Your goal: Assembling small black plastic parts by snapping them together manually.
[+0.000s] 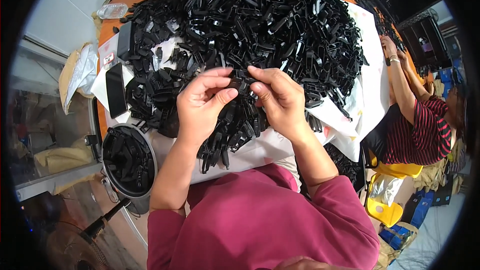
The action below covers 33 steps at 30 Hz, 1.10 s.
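Standing here watching someone in a dark pink top [245, 215], and they've got one small black part [241, 84] pinched between both hands. Left hand [200, 105] has thumb and forefinger closing on its left end, with the other fingers loosely curved behind. Right hand [283, 101] does the same from the other side, thumb and forefinger on it, though I can't really tell how the rest of those fingers sit. Exact shape of the part? Mostly hidden by fingertips, sorry.

It's held up over the near side of a huge pile of black parts [260, 15], clips or buckles by the look of it, spread on a white sheet [374, 67] over an orange table [108, 31]. Left of the pile there's a dark phone [116, 92], and a clear plastic bottle [113, 10] lying on its side further back. Below the table's left corner, a round bucket [153, 156] holds more black pieces. Fan [82, 247] on the floor side, lower left. Over on the right, a co-worker [420, 132] in a striped top has their hands at another table edge, near a yellow stool [386, 213].
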Motion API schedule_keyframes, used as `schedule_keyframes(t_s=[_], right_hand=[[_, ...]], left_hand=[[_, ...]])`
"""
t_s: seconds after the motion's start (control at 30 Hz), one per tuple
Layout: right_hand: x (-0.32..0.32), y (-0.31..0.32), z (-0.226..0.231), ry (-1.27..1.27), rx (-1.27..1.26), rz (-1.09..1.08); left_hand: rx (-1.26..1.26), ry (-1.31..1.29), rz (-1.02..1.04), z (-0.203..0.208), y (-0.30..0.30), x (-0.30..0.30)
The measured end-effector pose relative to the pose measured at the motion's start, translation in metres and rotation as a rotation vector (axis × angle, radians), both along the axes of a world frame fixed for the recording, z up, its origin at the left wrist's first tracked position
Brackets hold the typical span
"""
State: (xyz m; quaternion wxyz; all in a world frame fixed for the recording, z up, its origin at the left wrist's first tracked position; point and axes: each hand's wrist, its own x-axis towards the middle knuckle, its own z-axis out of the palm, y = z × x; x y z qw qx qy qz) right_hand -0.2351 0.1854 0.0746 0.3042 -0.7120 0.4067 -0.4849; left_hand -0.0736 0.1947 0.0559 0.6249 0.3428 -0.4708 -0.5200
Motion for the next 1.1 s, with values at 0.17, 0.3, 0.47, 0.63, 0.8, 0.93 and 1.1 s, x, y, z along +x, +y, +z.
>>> schedule_keyframes(t_s=[0.17, 0.3, 0.47, 0.63, 0.8, 0.93, 1.1], right_hand=[[-0.001, 0.004, 0.004, -0.065, -0.046, 0.02], [-0.007, 0.0, 0.01, 0.169, -0.319, -0.03], [-0.011, 0.0, 0.011, 0.266, -0.391, 0.075], [0.008, 0.013, -0.006, 0.31, -0.444, -0.072], [0.019, 0.016, -0.021, 0.283, -0.526, -0.218], [0.021, 0.029, -0.017, -0.292, 0.52, -0.006], [0.018, 0.034, -0.033, -0.127, 0.388, 0.003]], left_hand=[[0.007, 0.104, -0.033, -0.001, 0.005, 0.0], [0.023, 0.083, -0.026, 0.002, 0.006, 0.0], [-0.325, -0.444, 0.109, 0.0, 0.006, 0.013], [0.17, 0.424, -0.09, -0.02, 0.019, -0.011], [0.213, 0.468, -0.019, -0.009, 0.021, -0.023], [0.235, 0.47, -0.049, -0.014, 0.021, -0.01], [0.258, 0.44, -0.05, -0.02, 0.031, -0.011]])
